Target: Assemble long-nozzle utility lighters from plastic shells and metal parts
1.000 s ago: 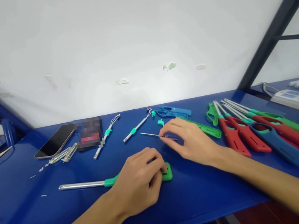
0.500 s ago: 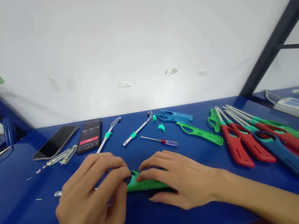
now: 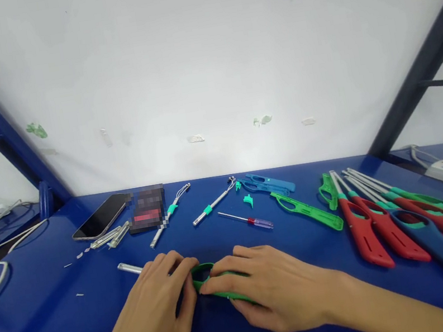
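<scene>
Low at the front of the table, both hands are on a green utility lighter [image 3: 223, 295] lying sideways. My left hand [image 3: 158, 307] is closed around its neck end, by the trigger loop; the metal tube [image 3: 130, 268] sticks out past the fingers to the left. Fingers of my right hand [image 3: 270, 288] are wrapped over the green handle, thumb on the near side. Much of the handle and the trigger area is covered by the fingers. Beyond the hands lies a screwdriver [image 3: 261, 222] with a clear purple handle and red collar.
Behind are two lighter tubes with wires [image 3: 164, 224] [image 3: 212, 206], a teal trigger [image 3: 248, 200], blue shell halves [image 3: 271, 183] and a green shell half [image 3: 309, 211]. Several complete lighters [image 3: 368, 232] lie right. Phones [image 3: 100, 217] and clear fuel tanks [image 3: 110, 237] lie left.
The camera view has shifted, so the table items appear lower and further right. My left hand has lowered and flattened against the lighter's neck, and more of the tube shows.
</scene>
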Demonstrator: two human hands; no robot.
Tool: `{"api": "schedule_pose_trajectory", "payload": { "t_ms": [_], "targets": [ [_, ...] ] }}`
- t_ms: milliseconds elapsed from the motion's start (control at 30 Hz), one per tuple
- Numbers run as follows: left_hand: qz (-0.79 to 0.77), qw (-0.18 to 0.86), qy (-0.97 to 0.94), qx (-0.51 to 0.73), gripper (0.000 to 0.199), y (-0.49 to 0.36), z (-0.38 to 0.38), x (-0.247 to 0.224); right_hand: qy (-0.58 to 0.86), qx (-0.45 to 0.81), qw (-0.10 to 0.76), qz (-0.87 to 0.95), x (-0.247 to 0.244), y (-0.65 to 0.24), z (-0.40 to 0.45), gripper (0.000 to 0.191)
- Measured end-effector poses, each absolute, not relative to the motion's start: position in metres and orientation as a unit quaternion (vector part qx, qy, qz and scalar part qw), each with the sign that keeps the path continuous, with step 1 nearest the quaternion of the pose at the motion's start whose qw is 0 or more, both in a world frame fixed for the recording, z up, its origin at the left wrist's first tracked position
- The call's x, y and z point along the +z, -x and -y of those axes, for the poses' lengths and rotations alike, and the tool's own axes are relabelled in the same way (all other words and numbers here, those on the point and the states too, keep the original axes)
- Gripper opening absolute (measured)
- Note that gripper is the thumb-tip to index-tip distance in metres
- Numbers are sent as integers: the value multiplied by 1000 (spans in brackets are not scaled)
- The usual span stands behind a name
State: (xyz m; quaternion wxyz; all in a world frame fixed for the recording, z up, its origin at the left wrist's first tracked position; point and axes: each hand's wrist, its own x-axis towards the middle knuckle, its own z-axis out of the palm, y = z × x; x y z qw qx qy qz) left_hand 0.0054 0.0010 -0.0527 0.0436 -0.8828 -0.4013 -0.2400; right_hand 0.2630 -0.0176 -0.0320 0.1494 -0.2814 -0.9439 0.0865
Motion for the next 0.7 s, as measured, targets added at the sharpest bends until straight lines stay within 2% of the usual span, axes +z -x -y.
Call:
{"api": "schedule_pose_trajectory", "payload": {
  "t_ms": [167, 267, 400, 633, 700],
  "targets": [
    [393, 68, 892, -213, 55, 6, 7, -63, 295, 109, 160, 936, -33, -267, 19, 46],
    [377, 80, 901, -199, 58, 11, 7, -64, 304, 118, 170, 930, -33, -270, 20, 46],
    [363, 96, 905, -202, 50, 12, 2, -53, 319, 107, 184, 923, -34, -272, 19, 46],
    [290, 131, 907, -277, 27, 4, 3, -27, 380, 101, 216, 894, -36, -273, 18, 35],
    [286, 136, 902, -293, 26, 2, 3, -24, 393, 105, 224, 886, -37, -273, 18, 33]
  ]
}}
